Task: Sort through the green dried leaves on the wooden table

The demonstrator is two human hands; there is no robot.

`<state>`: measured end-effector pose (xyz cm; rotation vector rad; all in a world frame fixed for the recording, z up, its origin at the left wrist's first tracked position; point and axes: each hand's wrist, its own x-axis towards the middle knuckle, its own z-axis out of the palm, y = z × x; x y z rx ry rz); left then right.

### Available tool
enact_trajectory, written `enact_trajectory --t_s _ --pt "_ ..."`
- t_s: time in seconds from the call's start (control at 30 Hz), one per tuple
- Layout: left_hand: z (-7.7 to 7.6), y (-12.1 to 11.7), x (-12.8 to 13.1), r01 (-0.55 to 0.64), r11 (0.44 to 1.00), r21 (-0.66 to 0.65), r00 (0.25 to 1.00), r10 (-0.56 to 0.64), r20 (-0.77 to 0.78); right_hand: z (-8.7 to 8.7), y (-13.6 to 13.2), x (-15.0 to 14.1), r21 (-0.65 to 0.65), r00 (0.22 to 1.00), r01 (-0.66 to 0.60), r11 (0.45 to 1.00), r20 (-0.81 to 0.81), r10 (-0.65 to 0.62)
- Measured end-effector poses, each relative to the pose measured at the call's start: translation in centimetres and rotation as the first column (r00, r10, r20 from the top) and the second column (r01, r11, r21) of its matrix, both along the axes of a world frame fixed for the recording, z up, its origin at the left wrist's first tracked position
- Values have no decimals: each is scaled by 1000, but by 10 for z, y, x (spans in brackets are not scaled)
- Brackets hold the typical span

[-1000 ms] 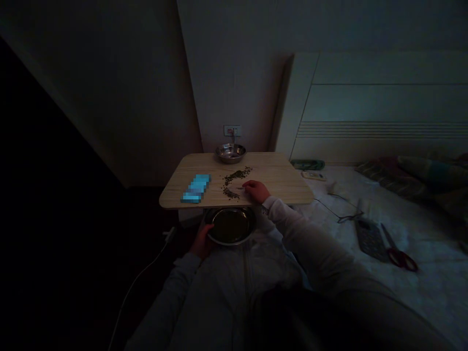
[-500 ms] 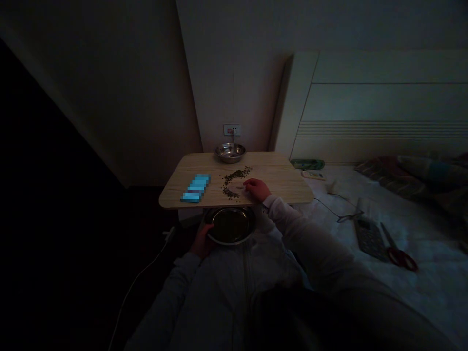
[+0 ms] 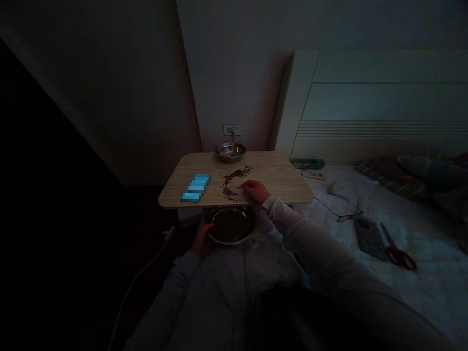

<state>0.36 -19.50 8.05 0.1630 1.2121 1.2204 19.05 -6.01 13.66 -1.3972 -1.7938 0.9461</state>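
Tea leaves (image 3: 237, 174), or something very like them since the light is poor, lie in 2 loose clusters near the middle of the worktop (image 3: 278, 170), curving from the upper patch toward the front edge. Across the last second, very little has changed: the right hand (image 3: 256, 191) stays at the lower cluster (image 3: 230, 194), and the scatter looks much the same. Its fingers (image 3: 244, 186) are loosely curled against the wood at the cluster's right side, though the view cannot show whether they are pinching anything.

The left hand (image 3: 202, 240) is below the front edge, closed around the left rim of a steel plate (image 3: 230, 225). The plate sits directly under that edge, close against it, and the dimness hides whatever is on it.

A steel bowl (image 3: 229, 152) stands at the back edge, beyond the leaves. A blurred blue object (image 3: 195, 187) lies toward the left edge, just left of them. The right forearm crosses the front edge near its right corner, while the worktop's right side runs on beyond the hand, giving it room to move sideways.

To the right, a bed (image 3: 409, 287) holds red-handled scissors (image 3: 400, 258) beside a dark patterned pouch (image 3: 369, 239).
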Motion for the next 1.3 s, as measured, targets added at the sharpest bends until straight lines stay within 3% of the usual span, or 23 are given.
enact_trajectory --t_s 0.23,0.9,1.3 --pt "-1 2 1 9 1000 -2 999 -9 33 7 -7 0 -16 1000 13 1000 27 -13" --pt "-5 3 -1 7 1000 -11 999 -6 34 1 -10 0 57 996 -88 994 10 87" --pt "-5 3 -1 3 1000 18 1000 -4 28 7 -17 1 10 994 -44 999 101 43"
